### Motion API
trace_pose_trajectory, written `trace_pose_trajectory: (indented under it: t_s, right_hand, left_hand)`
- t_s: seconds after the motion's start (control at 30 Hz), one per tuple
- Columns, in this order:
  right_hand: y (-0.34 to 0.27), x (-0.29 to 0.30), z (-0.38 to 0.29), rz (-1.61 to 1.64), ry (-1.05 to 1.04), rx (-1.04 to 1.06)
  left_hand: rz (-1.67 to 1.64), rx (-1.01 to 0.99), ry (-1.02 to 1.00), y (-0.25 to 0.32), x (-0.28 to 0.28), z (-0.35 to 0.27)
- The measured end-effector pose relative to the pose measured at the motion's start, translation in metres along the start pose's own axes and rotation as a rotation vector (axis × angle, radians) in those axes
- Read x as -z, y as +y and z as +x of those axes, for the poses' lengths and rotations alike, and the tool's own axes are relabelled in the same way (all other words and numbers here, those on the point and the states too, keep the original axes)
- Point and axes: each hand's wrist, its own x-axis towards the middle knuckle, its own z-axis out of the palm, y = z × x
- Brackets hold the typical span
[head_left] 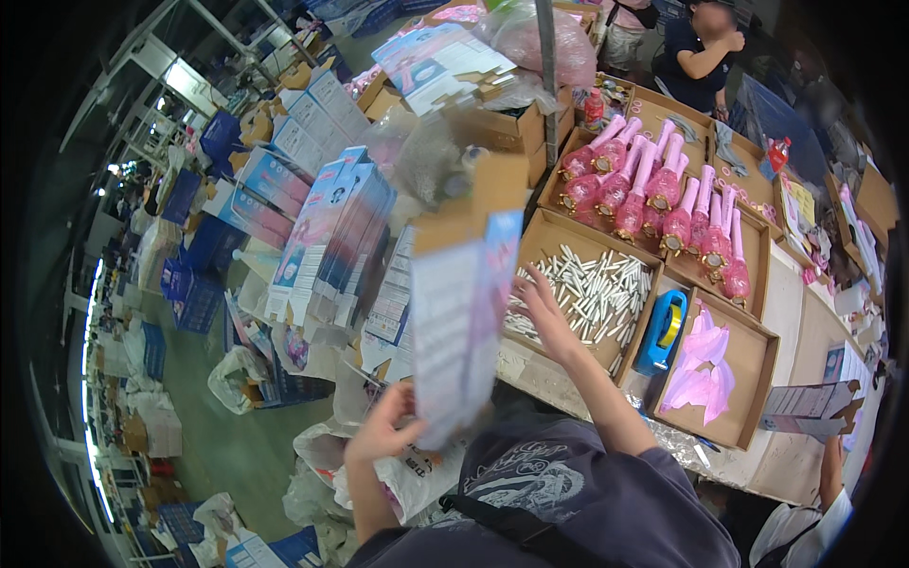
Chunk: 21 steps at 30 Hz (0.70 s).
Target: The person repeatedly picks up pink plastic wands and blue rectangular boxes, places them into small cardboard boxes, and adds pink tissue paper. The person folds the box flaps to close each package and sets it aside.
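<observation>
A printed cardboard box (pixel 454 319), blurred and with its top flap up, stands upright in front of me. My left hand (pixel 389 422) is at its lower left edge, thumb against the box. At its right side, my right hand (pixel 541 309) is raised with fingers spread; whether the fingertips touch the box I cannot tell. Just beyond that hand, a cardboard tray (pixel 625 355) holds many small white sticks (pixel 596 291). Behind it lie pink wand-like toys (pixel 643 184) with clear pink heads. A blue tape dispenser (pixel 660 334) stands beside a tray (pixel 753 397) with pink-purple film pieces (pixel 699 369).
Stacks of flattened printed boxes (pixel 334 241) stand to the left, with plastic bags (pixel 419 490) below. A metal post (pixel 547 85) rises behind the trays. A co-worker (pixel 696 64) stands across the table; another's arm (pixel 831 472) holds a box (pixel 809 408) at the right.
</observation>
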Motion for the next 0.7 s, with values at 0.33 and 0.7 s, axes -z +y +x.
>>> trace_pose_trajectory:
  t_s: [0.33, 0.7]
  right_hand:
    - [-0.031, -0.044, -0.038, -0.214, -0.083, 0.258]
    - [-0.037, -0.015, -0.085, -0.020, 0.018, 0.000]
  left_hand:
    - [0.174, -0.350, 0.406, 0.029, -0.132, 0.038]
    - [0.172, -0.600, 0.239, 0.068, -0.154, 0.055]
